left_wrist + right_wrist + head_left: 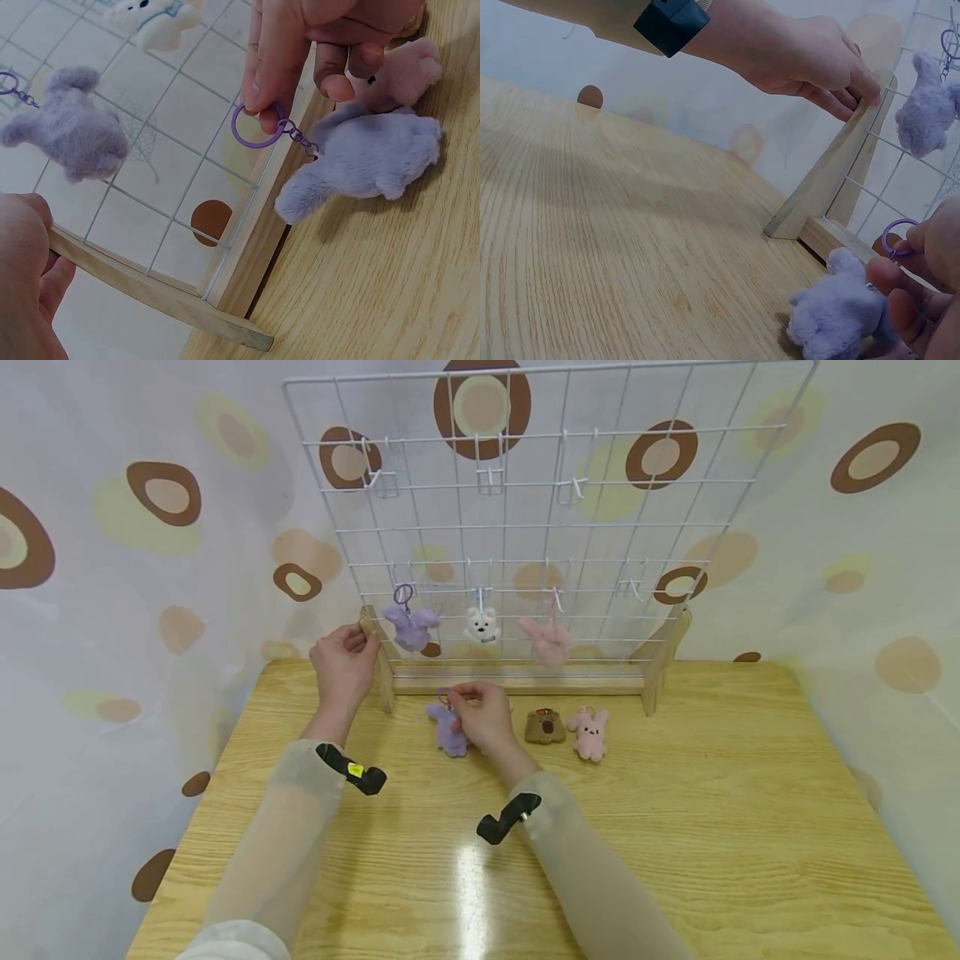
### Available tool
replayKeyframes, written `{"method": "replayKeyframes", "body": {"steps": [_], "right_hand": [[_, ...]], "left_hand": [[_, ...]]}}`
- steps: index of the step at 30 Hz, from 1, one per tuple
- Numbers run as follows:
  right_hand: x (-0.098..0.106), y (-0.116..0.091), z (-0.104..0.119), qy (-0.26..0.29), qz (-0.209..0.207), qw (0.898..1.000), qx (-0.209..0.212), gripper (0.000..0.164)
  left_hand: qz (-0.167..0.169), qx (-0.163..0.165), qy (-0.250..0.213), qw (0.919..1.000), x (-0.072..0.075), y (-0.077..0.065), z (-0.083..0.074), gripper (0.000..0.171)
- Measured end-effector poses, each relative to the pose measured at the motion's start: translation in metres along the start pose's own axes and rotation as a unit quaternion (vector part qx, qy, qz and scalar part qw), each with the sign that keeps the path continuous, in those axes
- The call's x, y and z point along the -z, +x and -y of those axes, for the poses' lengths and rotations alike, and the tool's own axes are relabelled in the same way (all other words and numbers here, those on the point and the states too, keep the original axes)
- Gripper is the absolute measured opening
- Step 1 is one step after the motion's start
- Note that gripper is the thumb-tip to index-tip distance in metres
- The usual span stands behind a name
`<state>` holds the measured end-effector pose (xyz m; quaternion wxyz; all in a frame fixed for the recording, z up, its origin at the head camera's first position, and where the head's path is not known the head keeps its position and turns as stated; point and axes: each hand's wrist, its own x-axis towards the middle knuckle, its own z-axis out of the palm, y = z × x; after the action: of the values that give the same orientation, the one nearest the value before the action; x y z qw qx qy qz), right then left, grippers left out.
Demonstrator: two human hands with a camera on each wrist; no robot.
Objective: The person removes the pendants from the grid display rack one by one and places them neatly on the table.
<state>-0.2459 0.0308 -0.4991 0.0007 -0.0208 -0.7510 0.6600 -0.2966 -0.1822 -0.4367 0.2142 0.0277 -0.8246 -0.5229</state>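
Our right hand [483,718] pinches the purple ring [235,133] of a purple plush [450,731] between thumb and fingertips. Our left hand [343,667] grips the upper end of the left wooden post [384,668]. A short chain [300,139] joins the ring to the plush, which seems to rest on the tabletop [750,793] in front of the stand's bottom rail [517,683].

We judge the plush light, soft and squashable, hard to harm and not slippery. The ring looks stiff and thin, so that is where we would take hold, at its edge, leaving its opening free; the body would likely dangle and swing on the chain.

To the right lie a brown plush [545,727] and a pink plush [590,735]. Above, on the wire grid [525,527], hang another purple plush [411,628], a white bear [481,625] and a pink one [551,642].
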Motion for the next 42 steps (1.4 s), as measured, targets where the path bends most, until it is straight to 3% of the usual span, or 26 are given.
{"method": "replayKeyframes", "body": {"steps": [13, 24, 29, 42], "right_hand": [[0.008, 0.009, -0.002, -0.031, 0.027, 0.998, -0.044, 0.015], [0.016, 0.014, 0.002, -0.039, 0.048, 0.998, -0.025, 0.021], [0.027, 0.015, 0.005, -0.018, 0.055, 0.998, -0.007, 0.023], [0.064, -0.003, 0.023, 0.003, 0.034, 0.999, -0.019, 0.023]], "left_hand": [[-0.003, -0.002, 0.005, 1.0000, 0.000, 0.001, 0.001, 0.024], [-0.011, -0.007, 0.003, 0.9999, -0.002, 0.001, 0.002, 0.023], [-0.011, -0.008, -0.001, 0.9999, -0.002, 0.001, 0.001, 0.023], [-0.001, 0.001, -0.004, 1.0000, -0.002, 0.001, 0.001, 0.024]]}}
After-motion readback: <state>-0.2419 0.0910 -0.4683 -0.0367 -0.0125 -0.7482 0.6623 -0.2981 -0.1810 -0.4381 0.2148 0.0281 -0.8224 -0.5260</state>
